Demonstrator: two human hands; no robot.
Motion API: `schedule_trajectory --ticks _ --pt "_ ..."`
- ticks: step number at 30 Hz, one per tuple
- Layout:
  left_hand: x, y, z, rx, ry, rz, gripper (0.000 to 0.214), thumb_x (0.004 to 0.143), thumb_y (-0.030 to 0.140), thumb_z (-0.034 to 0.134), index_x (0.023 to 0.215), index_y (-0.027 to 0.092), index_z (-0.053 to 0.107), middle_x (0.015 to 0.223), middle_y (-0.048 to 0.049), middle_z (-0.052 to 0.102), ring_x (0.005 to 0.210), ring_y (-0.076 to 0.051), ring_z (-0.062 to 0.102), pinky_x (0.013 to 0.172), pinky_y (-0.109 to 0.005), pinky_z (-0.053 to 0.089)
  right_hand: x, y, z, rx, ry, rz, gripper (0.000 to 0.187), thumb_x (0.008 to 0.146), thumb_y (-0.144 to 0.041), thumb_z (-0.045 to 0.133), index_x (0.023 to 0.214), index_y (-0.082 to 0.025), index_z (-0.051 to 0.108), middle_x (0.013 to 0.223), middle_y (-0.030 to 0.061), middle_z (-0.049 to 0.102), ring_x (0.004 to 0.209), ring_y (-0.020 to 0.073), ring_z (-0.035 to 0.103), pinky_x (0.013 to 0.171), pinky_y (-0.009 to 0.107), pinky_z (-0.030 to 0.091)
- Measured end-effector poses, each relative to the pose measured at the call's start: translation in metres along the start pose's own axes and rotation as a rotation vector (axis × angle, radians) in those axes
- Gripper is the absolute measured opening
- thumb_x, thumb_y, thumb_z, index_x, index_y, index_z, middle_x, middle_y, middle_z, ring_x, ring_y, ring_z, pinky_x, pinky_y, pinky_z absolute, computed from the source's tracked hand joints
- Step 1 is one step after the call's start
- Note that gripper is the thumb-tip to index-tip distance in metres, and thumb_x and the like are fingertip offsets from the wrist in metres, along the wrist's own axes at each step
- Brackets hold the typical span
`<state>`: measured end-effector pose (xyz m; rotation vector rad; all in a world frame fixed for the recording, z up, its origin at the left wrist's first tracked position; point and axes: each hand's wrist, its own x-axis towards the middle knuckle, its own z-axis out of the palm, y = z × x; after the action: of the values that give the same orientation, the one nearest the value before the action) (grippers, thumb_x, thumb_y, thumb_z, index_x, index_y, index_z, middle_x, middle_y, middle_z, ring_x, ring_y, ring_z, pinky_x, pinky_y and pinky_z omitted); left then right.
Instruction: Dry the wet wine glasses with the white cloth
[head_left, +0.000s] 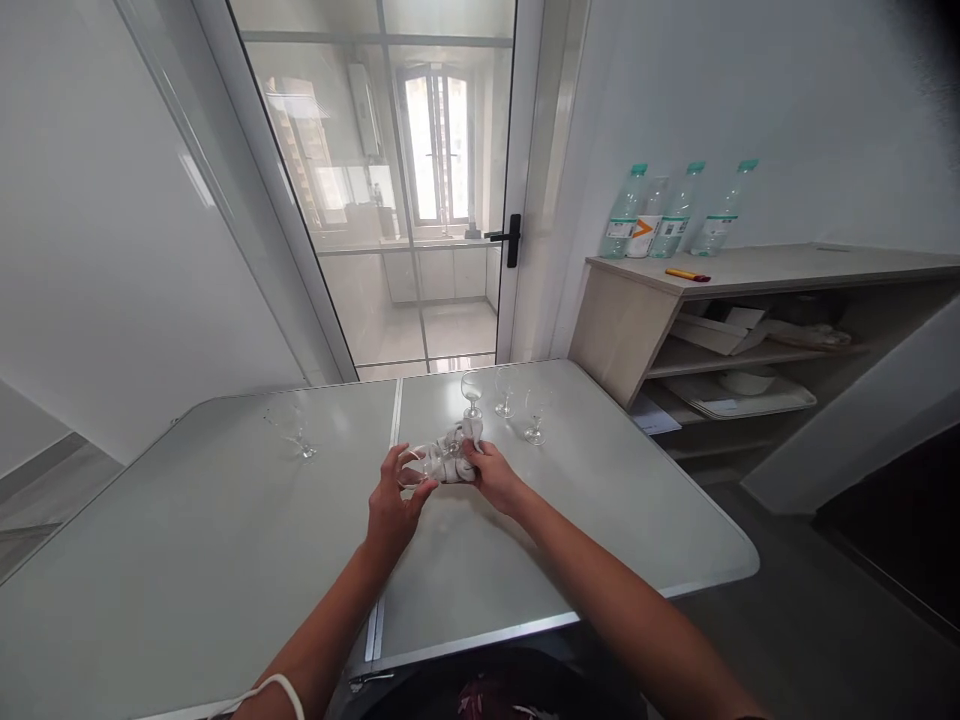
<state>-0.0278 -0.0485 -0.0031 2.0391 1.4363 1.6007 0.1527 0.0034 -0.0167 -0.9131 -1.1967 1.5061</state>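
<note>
My left hand (391,508) is closed around the bowl of a clear stemmed glass (415,467), fingers on its far side and thumb on the near side. The glass lies on its side in the air, just over the table (480,560). My right hand (495,476) grips a white cloth (453,468) bunched by the stem end, and the cloth hides much of the foot. Beyond my hands stand three more stemmed glasses: one glass (472,388) behind the cloth, another glass (504,404) to its right, and a nearer glass (535,420).
Further left on the table is clear stemware (301,442), faint against the surface. A wooden shelf unit (622,330) adjoins the table's right side, with several plastic bottles (621,225) and an orange stick-like object (686,275) on top. A glazed door (420,200) stands behind the table.
</note>
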Motion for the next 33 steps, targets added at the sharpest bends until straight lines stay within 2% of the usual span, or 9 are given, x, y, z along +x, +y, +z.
schedule_trajectory --ticks 4,8,14,16,19,23,25,28,33 --pt "-0.002 0.001 0.005 0.032 -0.045 0.094 0.059 0.090 0.057 0.066 0.134 0.021 0.048 0.112 -0.0099 0.074 0.073 -0.016 0.075 0.067 -0.028 0.062 0.005 0.010 -0.008 -0.254 0.197 -0.027 0.060 0.073 -0.078 0.064 0.071 -0.018 0.059 0.060 -0.0013 0.050 0.055 0.0136 0.044 0.054 0.028 0.038" --pt "0.002 0.000 0.005 0.013 -0.008 -0.002 0.056 0.093 0.052 0.064 0.136 0.021 0.047 0.107 -0.0077 0.075 0.074 -0.016 0.075 0.068 -0.028 0.062 0.000 -0.001 -0.017 -0.401 0.264 -0.104 0.047 0.075 -0.058 0.073 0.057 -0.019 0.054 0.062 -0.0016 0.046 0.063 0.0145 0.044 0.062 0.027 0.039" --pt "0.008 0.007 -0.001 -0.117 -0.004 -0.234 0.047 0.087 0.049 0.070 0.123 0.021 0.059 0.083 -0.0008 0.073 0.057 -0.014 0.068 0.060 -0.025 0.057 -0.009 -0.024 -0.009 -0.505 0.323 -0.432 0.027 0.090 -0.043 0.059 0.098 -0.020 0.069 0.100 0.0062 0.059 0.094 0.0209 0.056 0.088 0.032 0.047" --pt "0.008 0.011 0.001 -0.274 -0.102 -0.297 0.047 0.084 0.047 0.074 0.120 0.021 0.061 0.078 0.0006 0.070 0.052 -0.012 0.063 0.054 -0.023 0.053 -0.014 -0.025 -0.004 -0.394 0.239 -0.366 0.038 0.099 -0.048 0.045 0.111 -0.018 0.066 0.095 0.0059 0.062 0.087 0.0199 0.057 0.083 0.032 0.049" --pt "0.006 0.012 0.005 -0.498 -0.220 -0.410 0.043 0.085 0.043 0.073 0.119 0.019 0.060 0.072 0.0020 0.068 0.047 -0.010 0.058 0.050 -0.023 0.050 -0.026 -0.030 0.002 -0.321 -0.103 -0.355 0.051 0.103 -0.053 0.037 0.137 -0.018 0.054 0.112 0.0096 0.066 0.094 0.0218 0.061 0.086 0.035 0.052" --pt "0.006 0.006 0.009 -0.577 -0.238 -0.393 0.024 0.085 0.036 0.071 0.096 0.016 0.065 0.069 0.0008 0.068 0.059 -0.015 0.065 0.056 -0.025 0.053 -0.040 -0.047 0.009 -0.552 -0.444 -0.662 0.063 0.099 -0.052 0.049 0.154 -0.024 0.037 0.158 0.0136 0.037 0.143 0.0303 0.038 0.117 0.047 0.032" --pt "0.007 0.004 0.008 -0.594 -0.228 -0.378 0.024 0.084 0.037 0.072 0.092 0.016 0.066 0.072 -0.0008 0.070 0.061 -0.017 0.068 0.056 -0.027 0.055 -0.042 -0.051 0.011 -0.608 -0.443 -0.707 0.055 0.102 -0.048 0.043 0.150 -0.023 0.042 0.158 0.0144 0.037 0.145 0.0298 0.034 0.119 0.048 0.029" --pt "0.008 0.003 0.003 -0.614 -0.196 -0.400 0.040 0.089 0.044 0.067 0.115 0.015 0.064 0.076 -0.0031 0.074 0.059 -0.019 0.070 0.060 -0.032 0.060 -0.039 -0.049 0.011 -0.562 -0.347 -0.550 0.041 0.107 -0.040 0.031 0.136 -0.018 0.050 0.123 0.0124 0.062 0.110 0.0231 0.059 0.099 0.040 0.047" --pt "0.009 0.006 -0.003 -0.441 0.003 -0.395 0.050 0.087 0.051 0.071 0.122 0.016 0.062 0.088 -0.0062 0.078 0.062 -0.020 0.075 0.068 -0.034 0.062 -0.030 -0.037 0.005 -0.890 -0.385 -0.509 0.011 0.096 -0.023 0.048 0.094 -0.018 0.058 0.088 0.0041 0.062 0.077 0.0173 0.054 0.075 0.029 0.045"
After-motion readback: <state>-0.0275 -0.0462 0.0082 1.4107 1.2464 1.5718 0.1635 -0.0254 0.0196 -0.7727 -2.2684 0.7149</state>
